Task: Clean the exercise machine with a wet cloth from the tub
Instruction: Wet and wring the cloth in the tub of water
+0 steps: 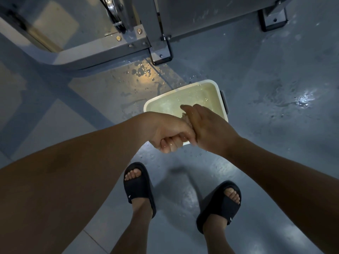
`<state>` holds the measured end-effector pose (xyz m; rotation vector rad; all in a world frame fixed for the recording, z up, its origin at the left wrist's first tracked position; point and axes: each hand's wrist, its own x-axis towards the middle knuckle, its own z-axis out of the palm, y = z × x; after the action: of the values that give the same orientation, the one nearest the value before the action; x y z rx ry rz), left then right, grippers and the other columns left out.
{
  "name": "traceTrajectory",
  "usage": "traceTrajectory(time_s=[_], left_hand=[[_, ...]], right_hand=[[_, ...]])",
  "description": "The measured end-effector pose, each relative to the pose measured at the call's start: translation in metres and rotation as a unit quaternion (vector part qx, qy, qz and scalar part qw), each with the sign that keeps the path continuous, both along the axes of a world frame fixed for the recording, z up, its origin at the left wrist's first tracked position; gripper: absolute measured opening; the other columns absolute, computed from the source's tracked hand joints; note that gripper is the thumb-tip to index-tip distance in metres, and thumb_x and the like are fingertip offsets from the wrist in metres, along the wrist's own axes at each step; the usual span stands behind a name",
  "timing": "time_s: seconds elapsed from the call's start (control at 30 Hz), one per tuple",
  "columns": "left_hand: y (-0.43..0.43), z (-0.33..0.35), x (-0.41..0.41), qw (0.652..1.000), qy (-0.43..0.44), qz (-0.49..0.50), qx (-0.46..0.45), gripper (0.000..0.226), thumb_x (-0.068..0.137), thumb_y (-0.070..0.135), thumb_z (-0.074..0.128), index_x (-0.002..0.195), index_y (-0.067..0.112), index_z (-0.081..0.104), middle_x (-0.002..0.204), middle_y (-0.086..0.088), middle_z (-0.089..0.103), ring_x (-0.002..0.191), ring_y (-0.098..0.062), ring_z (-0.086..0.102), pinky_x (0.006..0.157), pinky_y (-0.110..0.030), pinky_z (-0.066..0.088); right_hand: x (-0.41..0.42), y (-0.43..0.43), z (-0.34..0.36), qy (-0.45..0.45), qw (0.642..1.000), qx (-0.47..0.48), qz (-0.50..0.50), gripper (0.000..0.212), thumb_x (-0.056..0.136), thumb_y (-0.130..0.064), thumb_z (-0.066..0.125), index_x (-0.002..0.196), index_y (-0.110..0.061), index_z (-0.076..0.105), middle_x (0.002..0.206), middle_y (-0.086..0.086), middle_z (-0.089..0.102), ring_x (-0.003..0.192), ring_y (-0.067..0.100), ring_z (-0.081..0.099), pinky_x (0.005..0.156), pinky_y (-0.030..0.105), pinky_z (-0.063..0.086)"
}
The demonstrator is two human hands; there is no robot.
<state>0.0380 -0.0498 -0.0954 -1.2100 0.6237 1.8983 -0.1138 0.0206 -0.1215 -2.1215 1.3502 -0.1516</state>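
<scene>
- Head view, looking straight down at a wet grey floor (275, 125); every position below is given from the tub (205, 81).
- tub: cream, rectangular with rounded corners, flat on the floor. It has a dark handle (224, 101) on its right side and holds yellowish water (174, 101).
- cloth (185, 119): small, pale and bunched tight, held in the air above the near half of the tub between the two hands. Only a short twist of it shows.
- left hand (165, 138): above the tub's near left corner. Its fingers (170, 144) are curled into a fist and pressed together round one end of the cloth; they are wet and shining, with the finger side turned up.
- right hand (205, 127): above the tub's near edge, touching the left hand, with the back of the hand up. Its fingers lie close together, wrapped over the other end of the cloth, and the fingertips are hidden.
- exercise machine (110, 48): grey steel frame with brass-coloured bolts, beyond the tub and to its far left. A pulley wheel (110, 6) sits at the top edge.
- foot bracket (161, 55): dark-edged, part of the machine, standing on the floor just beyond the tub's far left corner.
- water drops (141, 71): scattered on the floor between the tub and the foot bracket, in a patch of yellow light.
- black sandals: on the person's feet, on the near side of the tub. The left one (137, 187) is near the tub and the right one (220, 204) a little further back.
</scene>
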Motion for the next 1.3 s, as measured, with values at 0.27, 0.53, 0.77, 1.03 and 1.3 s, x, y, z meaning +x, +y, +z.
traceTrajectory(time_s=[0.27, 0.53, 0.77, 1.03, 1.3], left_hand=[[-0.006, 0.021, -0.013, 0.987, 0.017, -0.107, -0.119, 0.049, 0.088, 0.017, 0.074, 0.065, 0.02, 0.031, 0.054, 0.002, 0.019, 0.049, -0.016, 0.013, 0.046, -0.02, 0.016], [0.009, 0.018, -0.014, 0.816, 0.001, -0.29, -0.501, 0.029, 0.091, 0.011, 0.053, 0.063, 0.016, 0.044, 0.068, -0.001, 0.049, 0.061, -0.018, 0.046, 0.057, -0.028, 0.036], [0.022, 0.03, -0.007, 0.735, -0.027, -0.33, -0.592, 0.015, 0.089, 0.014, 0.057, 0.094, 0.013, 0.071, 0.091, -0.007, 0.067, 0.088, -0.032, 0.066, 0.068, -0.029, 0.04], [0.018, 0.031, -0.007, 0.849, -0.02, -0.214, -0.482, 0.016, 0.094, 0.022, 0.065, 0.086, 0.009, 0.058, 0.074, -0.004, 0.054, 0.079, -0.031, 0.066, 0.061, -0.031, 0.043], [0.027, 0.115, -0.001, 0.922, -0.091, 0.011, -0.375, 0.053, 0.092, 0.026, 0.072, 0.118, 0.007, 0.03, 0.101, -0.008, 0.053, 0.07, -0.018, 0.056, 0.039, -0.022, 0.042]], right_hand=[[0.005, -0.026, 0.046, 0.204, 0.976, 0.045, 0.061, 0.013, 0.091, -0.028, 0.064, 0.093, -0.016, 0.07, 0.082, 0.003, 0.068, 0.074, 0.028, 0.066, 0.053, 0.023, 0.021], [0.021, -0.042, 0.048, 0.208, 0.957, 0.193, -0.059, 0.014, 0.088, -0.014, 0.056, 0.075, -0.018, 0.051, 0.066, -0.004, 0.039, 0.076, 0.028, 0.048, 0.068, 0.031, 0.04], [0.024, -0.043, 0.046, 0.177, 0.949, 0.256, -0.043, 0.028, 0.087, -0.009, 0.051, 0.062, -0.015, 0.039, 0.064, 0.004, 0.042, 0.058, 0.022, 0.041, 0.058, 0.029, 0.033], [0.008, -0.039, 0.035, 0.097, 0.942, 0.318, -0.051, 0.018, 0.086, -0.025, 0.066, 0.089, -0.008, 0.06, 0.091, 0.01, 0.062, 0.089, 0.031, 0.062, 0.068, 0.031, 0.042], [0.002, -0.026, 0.119, -0.129, 0.836, 0.433, -0.312, 0.039, 0.101, -0.006, 0.048, 0.139, 0.0, 0.054, 0.14, 0.02, 0.057, 0.12, 0.033, 0.058, 0.106, 0.044, 0.047]])
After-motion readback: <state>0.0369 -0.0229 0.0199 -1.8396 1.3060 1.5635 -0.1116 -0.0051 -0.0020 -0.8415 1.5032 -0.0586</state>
